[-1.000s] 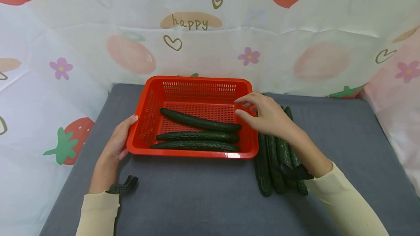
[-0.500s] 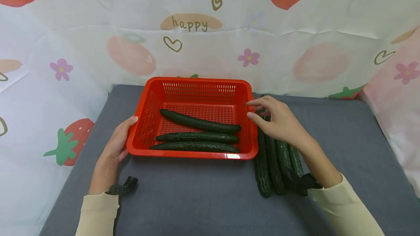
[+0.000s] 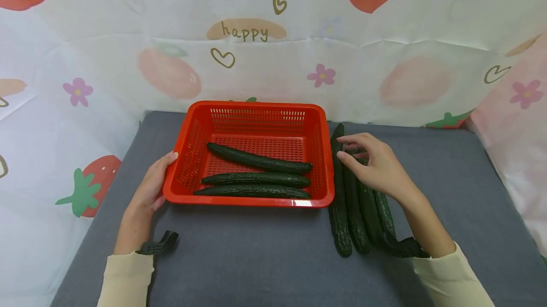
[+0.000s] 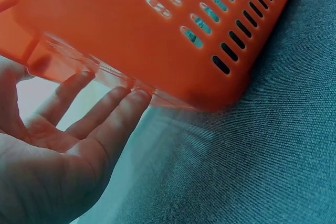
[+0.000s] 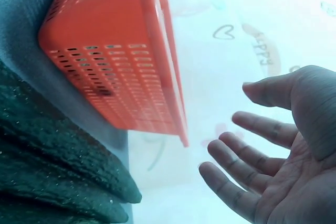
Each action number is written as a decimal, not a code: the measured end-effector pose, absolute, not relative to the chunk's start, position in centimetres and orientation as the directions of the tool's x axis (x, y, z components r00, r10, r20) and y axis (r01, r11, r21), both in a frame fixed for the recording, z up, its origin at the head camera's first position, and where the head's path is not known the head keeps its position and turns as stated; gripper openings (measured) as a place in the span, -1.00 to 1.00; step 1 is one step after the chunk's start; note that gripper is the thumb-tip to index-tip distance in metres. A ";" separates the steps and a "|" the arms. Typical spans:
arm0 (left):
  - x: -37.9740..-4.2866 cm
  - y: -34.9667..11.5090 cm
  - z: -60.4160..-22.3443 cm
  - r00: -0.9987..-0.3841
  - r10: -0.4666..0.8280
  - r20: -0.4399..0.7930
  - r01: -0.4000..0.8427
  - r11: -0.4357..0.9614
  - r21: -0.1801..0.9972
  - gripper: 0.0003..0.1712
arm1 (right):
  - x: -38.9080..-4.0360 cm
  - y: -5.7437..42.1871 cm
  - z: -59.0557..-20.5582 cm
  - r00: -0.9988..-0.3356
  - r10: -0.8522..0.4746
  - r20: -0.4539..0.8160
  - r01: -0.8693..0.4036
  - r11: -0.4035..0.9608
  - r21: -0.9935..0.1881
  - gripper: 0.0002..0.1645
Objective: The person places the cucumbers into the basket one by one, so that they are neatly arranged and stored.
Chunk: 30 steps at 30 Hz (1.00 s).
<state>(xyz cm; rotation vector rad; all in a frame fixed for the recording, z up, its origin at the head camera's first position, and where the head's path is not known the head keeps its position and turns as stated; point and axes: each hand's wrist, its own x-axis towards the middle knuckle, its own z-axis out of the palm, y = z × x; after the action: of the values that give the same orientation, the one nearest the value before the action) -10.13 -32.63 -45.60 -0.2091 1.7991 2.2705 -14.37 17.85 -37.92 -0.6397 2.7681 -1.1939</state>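
In the head view a red perforated plastic basket [image 3: 239, 201] stands on the grey cloth, with three dark green cucumbers [image 3: 259, 159] lying crosswise in it. My left hand [image 3: 151, 183] holds the basket's left end, thumb on the rim. In the left wrist view its fingers [image 4: 118, 116] bear against the outer side below the rim. My right hand [image 3: 376, 167] is over several more cucumbers [image 3: 340, 212] laid side by side along the basket's right side. Its fingers are spread and loosely bent, with nothing between them; the hand and wrist strap hide part of the row.
Grey cloth [image 3: 256, 259] covers the table. Behind it and along the left and right hangs a pale curtain [image 3: 265, 74] printed with strawberries, flowers and hearts. The basket's far side is close to this curtain.
My right hand has moved from over the basket's right rim outward to the right and slightly nearer, over the cucumber row. The left hand keeps its hold and the basket stays put.
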 end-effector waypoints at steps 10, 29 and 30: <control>-10.0 -32.7 -45.5 -0.964 0.111 -0.241 -0.261 -0.226 0.939 -0.70 | -13.6 19.1 -38.6 -0.929 -0.361 0.080 -0.302 0.614 -0.730 -0.50; -10.1 -32.4 -45.4 -0.966 0.105 -0.235 -0.254 -0.237 0.938 -0.69 | -12.4 21.5 -40.7 -0.957 -0.289 0.036 -0.223 0.648 -0.729 -0.45; -10.1 -32.4 -45.4 -0.967 0.105 -0.234 -0.253 -0.239 0.938 -0.69 | -12.3 21.6 -40.8 -0.958 -0.285 0.036 -0.219 0.647 -0.730 -0.45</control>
<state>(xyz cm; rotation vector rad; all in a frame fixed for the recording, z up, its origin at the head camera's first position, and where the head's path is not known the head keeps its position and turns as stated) -10.06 -32.43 -45.40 -0.1791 1.7778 2.3014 -12.34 21.57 -40.81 -0.4256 2.7756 -1.2139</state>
